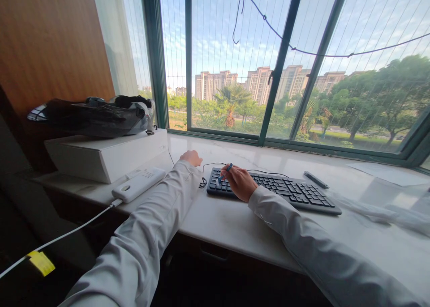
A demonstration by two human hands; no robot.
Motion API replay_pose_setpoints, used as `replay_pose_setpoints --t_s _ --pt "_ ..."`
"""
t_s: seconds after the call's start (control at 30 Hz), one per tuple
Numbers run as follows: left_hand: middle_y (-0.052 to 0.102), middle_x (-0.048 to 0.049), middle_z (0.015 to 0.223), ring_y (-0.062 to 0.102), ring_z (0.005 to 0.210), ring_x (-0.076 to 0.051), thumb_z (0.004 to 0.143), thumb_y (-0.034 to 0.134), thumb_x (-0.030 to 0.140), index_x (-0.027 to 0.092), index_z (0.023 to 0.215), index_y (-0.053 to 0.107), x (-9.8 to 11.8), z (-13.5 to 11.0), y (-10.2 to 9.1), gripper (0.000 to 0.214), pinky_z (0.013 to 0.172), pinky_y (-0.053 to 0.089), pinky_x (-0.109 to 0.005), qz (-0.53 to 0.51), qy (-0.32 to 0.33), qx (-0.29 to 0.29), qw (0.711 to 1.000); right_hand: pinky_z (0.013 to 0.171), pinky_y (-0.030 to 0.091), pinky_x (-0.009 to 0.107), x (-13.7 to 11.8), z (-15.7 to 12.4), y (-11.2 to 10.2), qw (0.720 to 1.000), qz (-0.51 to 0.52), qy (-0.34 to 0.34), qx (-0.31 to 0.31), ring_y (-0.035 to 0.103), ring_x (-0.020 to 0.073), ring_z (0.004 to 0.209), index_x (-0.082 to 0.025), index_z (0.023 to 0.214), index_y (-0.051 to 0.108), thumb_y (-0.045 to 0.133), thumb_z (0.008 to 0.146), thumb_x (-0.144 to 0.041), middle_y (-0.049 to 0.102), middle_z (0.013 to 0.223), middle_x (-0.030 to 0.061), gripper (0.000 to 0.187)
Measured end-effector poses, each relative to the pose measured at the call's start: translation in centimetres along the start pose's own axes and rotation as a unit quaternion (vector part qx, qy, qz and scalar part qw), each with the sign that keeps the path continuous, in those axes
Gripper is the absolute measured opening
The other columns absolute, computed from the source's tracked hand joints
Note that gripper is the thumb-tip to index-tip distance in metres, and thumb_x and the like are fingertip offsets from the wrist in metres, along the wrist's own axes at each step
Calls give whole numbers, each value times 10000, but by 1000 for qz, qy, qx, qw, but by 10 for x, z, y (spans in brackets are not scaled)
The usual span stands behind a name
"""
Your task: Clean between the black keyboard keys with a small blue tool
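Note:
My right hand (239, 182) is over the left part of a black keyboard (304, 195), its fingers pinched round a slim blue tool (221, 179). One end of this tool points down at the keys and the other sticks up past the fingers. Whether its tip touches a key I cannot tell. Left of the keyboard, my left hand (191, 157) rests low over the white tabletop with the fingers curled in. The sleeve and the back of that hand hide whatever may be inside it. A coiled black cable (202, 183) lies between my left arm and the keyboard.
A white power bank (139, 185) with a white cable (77, 228) lies at the table's left edge. Behind it, a white box (80, 159) carries a dark bag (97, 117). Behind the keyboard's right part lies a dark stick-shaped object (316, 179); paper (388, 173) lies beyond. Windows line the back.

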State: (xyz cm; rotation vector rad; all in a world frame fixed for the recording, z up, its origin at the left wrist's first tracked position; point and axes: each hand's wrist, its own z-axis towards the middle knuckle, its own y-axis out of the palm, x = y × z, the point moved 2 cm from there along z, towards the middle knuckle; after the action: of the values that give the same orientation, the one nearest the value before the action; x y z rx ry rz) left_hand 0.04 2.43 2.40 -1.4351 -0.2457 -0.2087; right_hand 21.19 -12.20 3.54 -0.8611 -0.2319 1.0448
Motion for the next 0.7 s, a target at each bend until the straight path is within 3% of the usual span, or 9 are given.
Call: replay_pose_setpoints --t_s 0.23,0.57,0.7 --pt "682 -139 955 612 898 -254 726 574 372 192 744 744 -1 2 2 248 768 452 -346 8 1 0 1000 709 465 331 13 -3 0 999 -35 -26 29 553 174 734 -193 825 481 313 970 -243 595 769 59 227" --pt "684 -133 954 603 887 -232 731 581 399 185 752 741 -2 4 5 268 777 446 -328 11 -4 -3 1000 671 422 248 -1 -4 0 999 12 5 -49 550 118 640 -188 791 510 311 978 -264 586 670 3 283" --pt "685 -133 955 604 892 -231 728 581 417 182 751 739 -3 5 6 284 781 445 -318 14 -5 1 1000 681 424 252 2 -3 -12 999 3 32 -11 540 119 640 -190 792 513 279 986 -307 578 685 9 326"
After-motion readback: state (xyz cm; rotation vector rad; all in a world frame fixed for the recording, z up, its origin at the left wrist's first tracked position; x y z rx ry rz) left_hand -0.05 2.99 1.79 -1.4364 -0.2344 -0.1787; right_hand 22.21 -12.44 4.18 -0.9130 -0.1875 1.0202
